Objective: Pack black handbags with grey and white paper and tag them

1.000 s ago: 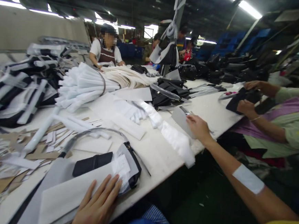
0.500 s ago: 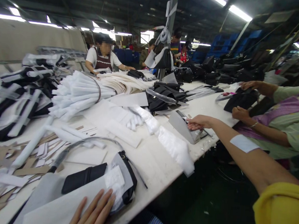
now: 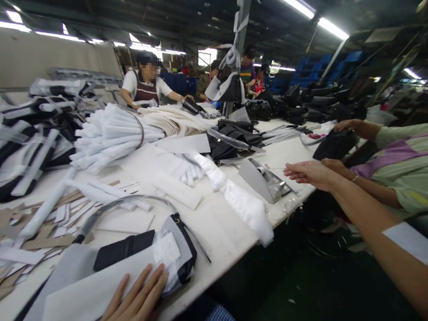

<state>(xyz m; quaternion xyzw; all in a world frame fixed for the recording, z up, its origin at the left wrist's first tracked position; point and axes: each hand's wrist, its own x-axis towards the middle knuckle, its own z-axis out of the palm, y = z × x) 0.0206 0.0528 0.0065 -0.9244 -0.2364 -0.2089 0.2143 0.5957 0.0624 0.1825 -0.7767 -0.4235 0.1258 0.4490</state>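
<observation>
My left hand (image 3: 136, 298) lies with fingers spread on a white foam sheet (image 3: 89, 289) that covers part of a black handbag (image 3: 186, 250). The bag lies on its side, with its wrapped handle (image 3: 118, 202) arching behind it and a black flat piece (image 3: 123, 249) beside the sheet. My right hand (image 3: 309, 174) is stretched out at the right, just off the grey tape dispenser (image 3: 259, 179). Its fingers are pressed together; anything between the fingertips is too small to make out. A white patch (image 3: 415, 241) sits on my right forearm.
White foam strips (image 3: 108, 135) are bundled mid-table; brown and white scraps (image 3: 9, 268) lie left. Crumpled white wrap (image 3: 245, 207) hangs over the edge. More black bags (image 3: 225, 139) lie beyond. A co-worker in green (image 3: 406, 161) handles a black bag at right; another person (image 3: 145, 86) works opposite.
My right hand has moved right, away from the tape dispenser, and its arm has drawn back. My left hand stays on the foam sheet. The co-worker at right has shifted the black bag slightly.
</observation>
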